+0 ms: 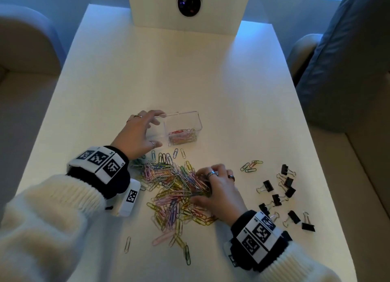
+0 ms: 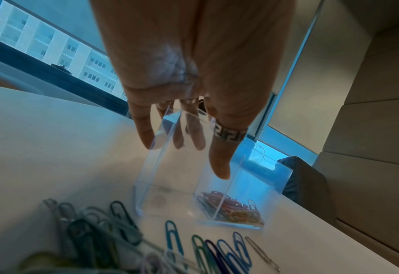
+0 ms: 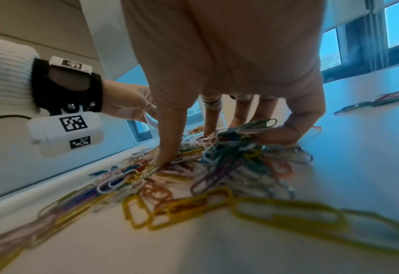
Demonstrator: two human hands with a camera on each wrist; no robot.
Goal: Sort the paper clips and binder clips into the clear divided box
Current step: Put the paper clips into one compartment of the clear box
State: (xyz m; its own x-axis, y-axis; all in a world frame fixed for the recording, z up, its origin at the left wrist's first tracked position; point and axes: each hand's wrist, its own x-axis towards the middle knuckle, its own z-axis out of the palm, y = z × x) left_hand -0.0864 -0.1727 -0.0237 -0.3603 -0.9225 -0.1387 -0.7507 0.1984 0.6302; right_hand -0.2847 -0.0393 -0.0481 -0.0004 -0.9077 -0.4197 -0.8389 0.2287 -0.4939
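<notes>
Right hand [image 1: 219, 189] down in the pile of coloured paper clips [image 1: 173, 189], fingers and thumb curled, gathering a bunch. Left hand [image 1: 139, 134] grips the clear box [image 1: 185, 121] just beyond the pile, thumb on its near wall, fingers over the far rim. Step in hand: loading paper clips; next move likely calls for a lift to the box's right compartment. Black binder clips [image 1: 285, 197] lie untouched, well to the right. Left wrist view shows the divider and bare left compartment; the head view shows it poorly.
</notes>
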